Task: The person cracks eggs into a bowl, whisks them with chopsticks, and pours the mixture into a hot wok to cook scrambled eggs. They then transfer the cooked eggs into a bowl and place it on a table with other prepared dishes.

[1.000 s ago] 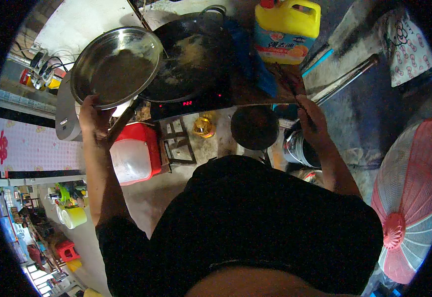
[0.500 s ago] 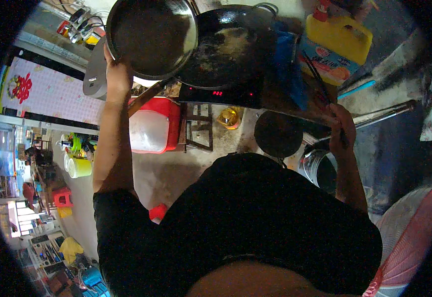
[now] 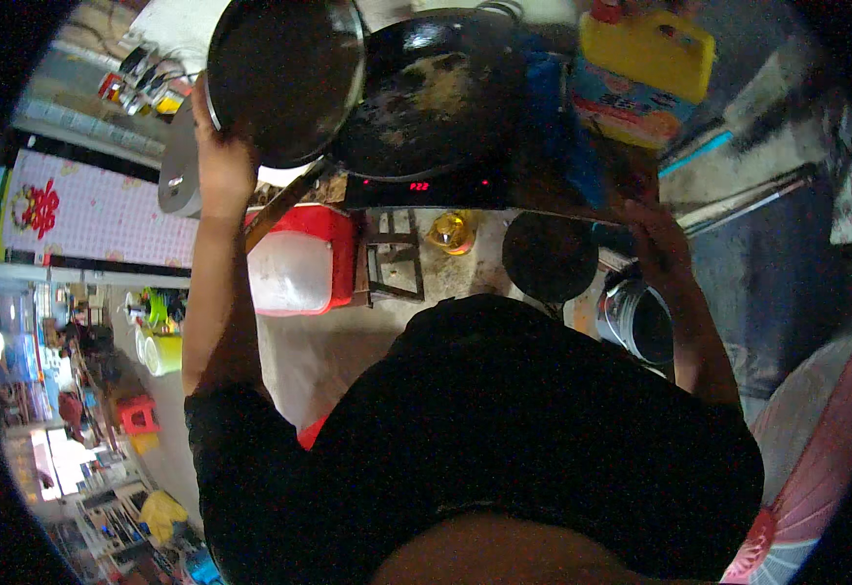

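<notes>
My left hand [image 3: 226, 161] is closed on the rim of a wide round dark pan [image 3: 284, 83] with a shiny metal edge, held up left of the wok. The black wok [image 3: 431, 93] sits on an induction cooker [image 3: 416, 192] with red lit digits. Inside the wok is a brownish patch. Its wooden handle [image 3: 284, 205] points toward me at the lower left, passing beside my left forearm. My right hand [image 3: 658, 239] is at the table's front right edge; its fingers are dark and blurred, and no utensil shows clearly in it.
A yellow jug [image 3: 645, 68] stands at the back right, near blue plastic [image 3: 553, 117]. Below the table are a red-and-white box [image 3: 299, 258], a bottle of yellow oil [image 3: 452, 234], a round dark stool top [image 3: 550, 258] and a bucket [image 3: 631, 317].
The pan in my left hand has tilted and shifted slightly left. My right hand has moved slightly left and down, and the dark stick seen in it before no longer shows.
</notes>
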### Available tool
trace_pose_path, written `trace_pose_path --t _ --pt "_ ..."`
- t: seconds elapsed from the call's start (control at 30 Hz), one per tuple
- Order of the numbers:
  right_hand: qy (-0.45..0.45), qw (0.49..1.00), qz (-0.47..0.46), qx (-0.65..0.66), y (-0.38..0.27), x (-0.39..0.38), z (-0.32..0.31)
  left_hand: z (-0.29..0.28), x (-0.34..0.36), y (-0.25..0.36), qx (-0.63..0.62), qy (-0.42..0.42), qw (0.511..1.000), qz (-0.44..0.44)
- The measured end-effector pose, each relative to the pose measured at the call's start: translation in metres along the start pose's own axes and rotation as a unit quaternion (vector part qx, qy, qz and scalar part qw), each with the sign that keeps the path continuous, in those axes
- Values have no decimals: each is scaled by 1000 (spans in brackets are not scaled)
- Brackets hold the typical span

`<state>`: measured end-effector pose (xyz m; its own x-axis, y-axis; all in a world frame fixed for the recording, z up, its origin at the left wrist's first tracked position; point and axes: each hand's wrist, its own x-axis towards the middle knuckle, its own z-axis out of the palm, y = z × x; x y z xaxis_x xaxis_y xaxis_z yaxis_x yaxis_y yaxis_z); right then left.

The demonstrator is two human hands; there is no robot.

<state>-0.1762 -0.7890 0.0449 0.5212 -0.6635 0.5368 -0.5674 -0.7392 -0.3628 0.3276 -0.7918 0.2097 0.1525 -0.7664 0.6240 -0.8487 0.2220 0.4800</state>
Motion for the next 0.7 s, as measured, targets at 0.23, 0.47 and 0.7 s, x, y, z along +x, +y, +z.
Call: trace_pose_path --t 0.23,0.47,0.7 --pt "-43 998 55 -7 16 -28 8 -2 -1 -9 -17 -18 999 -26" --pt "-49 996 -23 71 35 -28 15 -15 1 -42 26 -25 998 -46" --pt "-82 993 -14 -89 40 -10 20 -11 -6 -59 158 -9 987 30"
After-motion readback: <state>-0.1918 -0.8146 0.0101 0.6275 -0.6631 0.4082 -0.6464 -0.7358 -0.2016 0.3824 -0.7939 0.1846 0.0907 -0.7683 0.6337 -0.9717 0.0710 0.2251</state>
